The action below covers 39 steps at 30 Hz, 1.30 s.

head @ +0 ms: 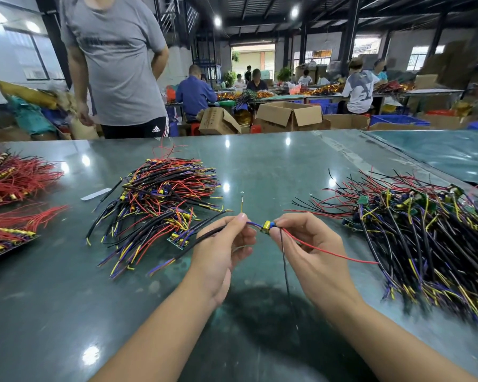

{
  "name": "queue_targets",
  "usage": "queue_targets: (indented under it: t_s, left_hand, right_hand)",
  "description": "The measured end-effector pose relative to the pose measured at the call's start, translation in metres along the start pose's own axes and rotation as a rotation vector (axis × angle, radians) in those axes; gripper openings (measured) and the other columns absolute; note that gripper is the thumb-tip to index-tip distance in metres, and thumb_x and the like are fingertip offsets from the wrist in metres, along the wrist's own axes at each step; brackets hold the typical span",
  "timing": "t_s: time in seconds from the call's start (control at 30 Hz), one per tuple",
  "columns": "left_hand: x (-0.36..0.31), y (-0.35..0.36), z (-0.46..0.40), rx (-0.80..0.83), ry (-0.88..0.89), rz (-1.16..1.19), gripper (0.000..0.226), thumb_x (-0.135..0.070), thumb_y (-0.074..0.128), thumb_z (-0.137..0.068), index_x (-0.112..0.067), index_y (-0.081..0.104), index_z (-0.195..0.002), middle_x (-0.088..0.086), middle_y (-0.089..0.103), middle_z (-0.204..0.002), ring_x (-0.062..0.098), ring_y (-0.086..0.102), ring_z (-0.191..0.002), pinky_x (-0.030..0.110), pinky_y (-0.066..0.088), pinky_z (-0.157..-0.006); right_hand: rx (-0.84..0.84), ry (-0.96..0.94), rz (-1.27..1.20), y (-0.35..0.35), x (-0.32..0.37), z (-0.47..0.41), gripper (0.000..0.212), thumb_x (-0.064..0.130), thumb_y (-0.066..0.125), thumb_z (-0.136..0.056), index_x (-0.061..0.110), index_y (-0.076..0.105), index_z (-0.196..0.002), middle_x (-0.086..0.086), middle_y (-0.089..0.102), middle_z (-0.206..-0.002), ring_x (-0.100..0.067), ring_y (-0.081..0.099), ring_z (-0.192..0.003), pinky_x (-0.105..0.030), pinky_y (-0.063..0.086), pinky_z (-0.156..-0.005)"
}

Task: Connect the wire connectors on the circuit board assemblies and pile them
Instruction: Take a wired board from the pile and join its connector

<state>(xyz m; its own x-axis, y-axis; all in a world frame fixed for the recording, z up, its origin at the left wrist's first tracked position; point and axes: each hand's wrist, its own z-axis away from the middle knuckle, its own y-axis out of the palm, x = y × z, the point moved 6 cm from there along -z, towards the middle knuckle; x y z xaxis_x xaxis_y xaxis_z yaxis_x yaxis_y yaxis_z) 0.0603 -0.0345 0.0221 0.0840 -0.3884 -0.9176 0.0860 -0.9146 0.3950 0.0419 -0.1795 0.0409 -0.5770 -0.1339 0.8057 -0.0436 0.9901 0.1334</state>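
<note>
Above the green table (260,166) I hold one small circuit board assembly (266,226) with a yellow and blue component. My right hand (309,244) pinches the board; a red wire (331,253) and a black wire (285,266) trail from it. My left hand (221,244) pinches the blue wire end beside the board and holds a black sleeved cable (204,237) running left. A thin yellow wire (241,205) sticks up behind my left fingertips. A pile of wired assemblies (160,205) lies to the left, and another pile (414,232) lies to the right.
Bundles of red wires (14,180) lie at the far left on a dark tray (9,250). A white strip (95,194) lies near the left pile. A person in a grey shirt (122,64) stands behind the table. Cardboard boxes (290,115) and seated workers fill the background.
</note>
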Motion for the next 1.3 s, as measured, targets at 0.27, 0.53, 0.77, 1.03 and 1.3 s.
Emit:
queue_targets:
  t_s: [0.27,0.53,0.77,1.03,1.3]
  left_hand:
    - [0.008,0.008,0.000,0.179,-0.092,0.057,0.013,-0.029,0.064,-0.072,-0.019,0.064,-0.081,0.002,0.071,-0.076,0.012,0.065,-0.061,0.021,0.052,-0.054]
    - [0.007,0.010,-0.001,0.233,0.000,0.098,0.006,-0.020,0.069,-0.069,-0.015,0.071,-0.073,0.008,0.071,-0.078,0.013,0.068,-0.068,0.021,0.054,-0.063]
    - [0.007,0.011,-0.001,0.198,0.056,0.096,0.006,-0.015,0.068,-0.071,-0.011,0.068,-0.076,0.008,0.072,-0.080,0.015,0.069,-0.072,0.020,0.054,-0.068]
    - [0.007,0.013,0.000,0.216,0.037,0.152,0.006,-0.012,0.068,-0.072,-0.014,0.072,-0.076,0.011,0.071,-0.084,0.016,0.070,-0.075,0.020,0.055,-0.069]
    - [0.006,0.018,0.003,0.310,0.027,0.161,0.015,-0.011,0.064,-0.074,-0.005,0.062,-0.087,0.010,0.073,-0.081,0.016,0.071,-0.073,0.020,0.055,-0.066]
  right_hand:
    - [0.021,-0.009,-0.059,-0.001,-0.005,-0.004,0.023,-0.014,0.066,-0.076,0.009,0.066,-0.079,0.006,0.070,-0.086,-0.006,0.066,-0.081,-0.014,0.049,-0.075]
    - [-0.021,0.111,-0.090,0.002,-0.005,-0.001,0.015,0.010,0.071,-0.072,0.008,0.068,-0.086,0.007,0.071,-0.076,-0.001,0.065,-0.070,-0.011,0.048,-0.067]
    - [-0.162,0.452,-0.396,-0.001,-0.021,0.004,0.012,0.014,0.068,-0.070,0.009,0.071,-0.080,-0.004,0.069,-0.073,-0.008,0.058,-0.059,-0.016,0.047,-0.056]
    - [-0.170,0.620,-0.614,0.003,-0.026,0.005,0.017,0.012,0.065,-0.067,0.005,0.071,-0.081,-0.005,0.068,-0.072,-0.007,0.059,-0.058,-0.015,0.052,-0.058]
    - [-0.177,0.772,-0.784,0.006,-0.024,0.008,0.009,0.012,0.066,-0.068,0.006,0.072,-0.067,-0.005,0.066,-0.071,-0.010,0.059,-0.055,-0.018,0.052,-0.055]
